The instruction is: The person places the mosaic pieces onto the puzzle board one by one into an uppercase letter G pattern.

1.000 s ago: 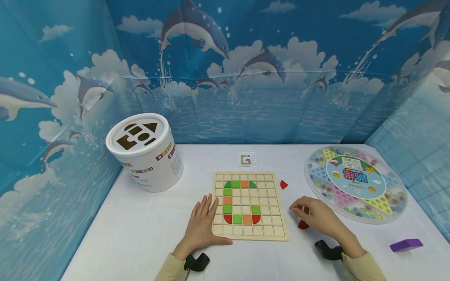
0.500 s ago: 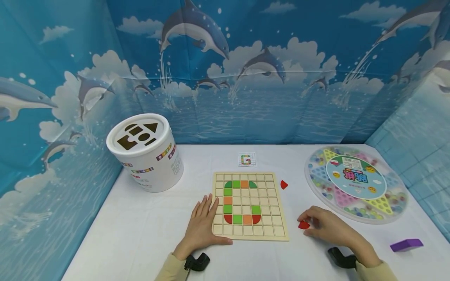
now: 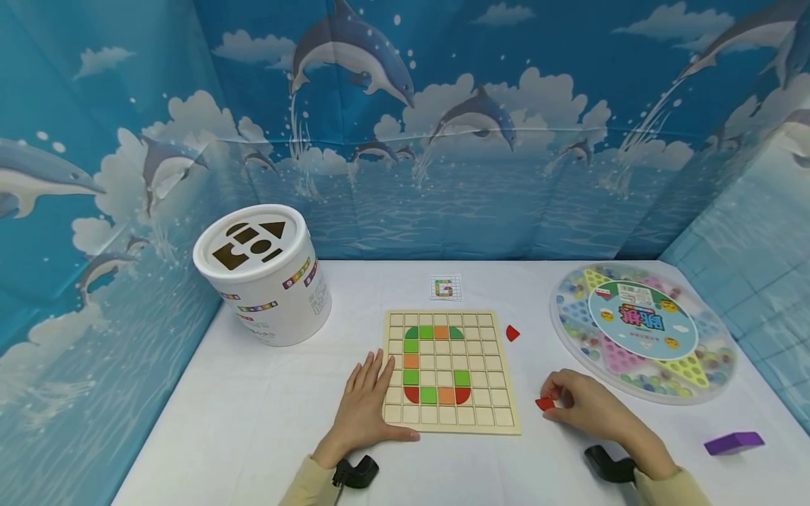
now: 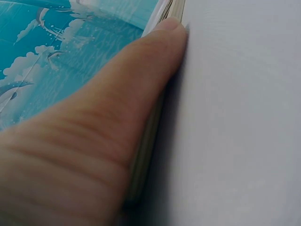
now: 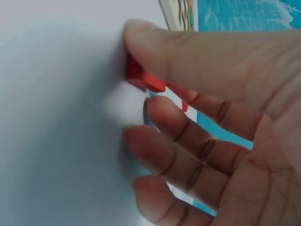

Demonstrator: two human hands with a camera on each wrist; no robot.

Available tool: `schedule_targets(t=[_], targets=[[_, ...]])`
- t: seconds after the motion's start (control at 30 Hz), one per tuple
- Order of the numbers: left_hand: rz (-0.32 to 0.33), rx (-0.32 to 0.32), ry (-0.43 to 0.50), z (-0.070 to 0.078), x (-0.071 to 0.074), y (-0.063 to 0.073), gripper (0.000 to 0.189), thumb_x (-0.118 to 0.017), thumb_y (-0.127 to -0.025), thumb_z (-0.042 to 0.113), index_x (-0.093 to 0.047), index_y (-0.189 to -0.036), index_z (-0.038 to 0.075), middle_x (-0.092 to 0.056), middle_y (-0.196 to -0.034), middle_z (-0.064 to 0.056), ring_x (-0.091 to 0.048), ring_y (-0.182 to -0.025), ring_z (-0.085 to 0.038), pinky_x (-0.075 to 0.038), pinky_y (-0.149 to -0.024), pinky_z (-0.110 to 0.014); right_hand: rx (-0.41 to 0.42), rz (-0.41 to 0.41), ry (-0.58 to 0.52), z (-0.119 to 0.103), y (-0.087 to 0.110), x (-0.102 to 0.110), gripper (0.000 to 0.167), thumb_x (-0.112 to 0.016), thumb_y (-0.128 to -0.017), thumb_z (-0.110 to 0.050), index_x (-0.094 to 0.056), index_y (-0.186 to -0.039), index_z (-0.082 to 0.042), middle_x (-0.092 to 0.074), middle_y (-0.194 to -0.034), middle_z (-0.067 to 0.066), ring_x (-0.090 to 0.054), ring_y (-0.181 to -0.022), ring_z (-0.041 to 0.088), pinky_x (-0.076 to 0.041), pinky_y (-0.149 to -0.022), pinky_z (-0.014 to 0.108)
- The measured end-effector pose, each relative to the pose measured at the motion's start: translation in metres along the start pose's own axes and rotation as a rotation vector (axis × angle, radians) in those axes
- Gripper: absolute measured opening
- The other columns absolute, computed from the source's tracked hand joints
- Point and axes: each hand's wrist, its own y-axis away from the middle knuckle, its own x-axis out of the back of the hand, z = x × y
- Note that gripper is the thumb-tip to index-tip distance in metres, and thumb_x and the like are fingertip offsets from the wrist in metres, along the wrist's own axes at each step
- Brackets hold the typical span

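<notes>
A square wooden grid board (image 3: 484,416) lies flat, with green, orange and red tiles set in a G-like outline. My left hand (image 3: 361,411) is spread at its lower left corner, fingers along the left side and thumb along the front edge; the left wrist view shows that thumb (image 4: 127,80) against the board's side. To the right of the board, my right hand (image 3: 591,407) pinches a red quarter-circle tile (image 3: 544,404) between thumb and fingers, low over the table. In the right wrist view the red tile (image 5: 153,82) is partly hidden by the thumb.
Another red quarter-circle tile (image 3: 512,333) lies beside the board's upper right. A small pattern card (image 3: 446,287) sits behind the board. A white tub (image 3: 278,316) stands left, a round marble game box (image 3: 642,320) right, and a purple block (image 3: 734,443) nearer the front right.
My right hand drew back toward the lower right, then took the red tile, which was partly under the hand, between thumb and fingers. My left hand has stayed at the board's corner.
</notes>
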Motion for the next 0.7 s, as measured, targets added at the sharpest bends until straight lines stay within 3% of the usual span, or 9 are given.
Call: schedule_targets(t=[0.43, 0.7], targets=[[0.007, -0.008, 0.003, 0.000, 0.001, 0.001, 0.129, -0.068, -0.058, 0.078, -0.017, -0.152, 0.006, -0.009, -0.157, -0.016, -0.001, -0.143, -0.029, -0.004, -0.112, -0.047, 0.019, 0.011, -0.112, 0.002, -0.003, -0.002, 0.023, -0.080, -0.076, -0.018, -0.058, -0.082, -0.016, -0.047, -0.069, -0.007, -0.041, -0.058, 0.005, -0.034, -0.051, 0.023], [0.009, -0.011, 0.002, 0.000, 0.000, 0.001, 0.129, -0.069, -0.058, 0.077, -0.017, -0.152, 0.006, -0.009, -0.157, -0.016, -0.001, -0.143, -0.029, -0.003, -0.112, -0.047, 0.013, 0.066, -0.120, -0.011, -0.010, -0.002, 0.017, -0.073, -0.084, -0.012, -0.069, -0.100, -0.014, -0.052, -0.078, -0.005, -0.044, -0.062, 0.009, -0.038, -0.051, 0.023]])
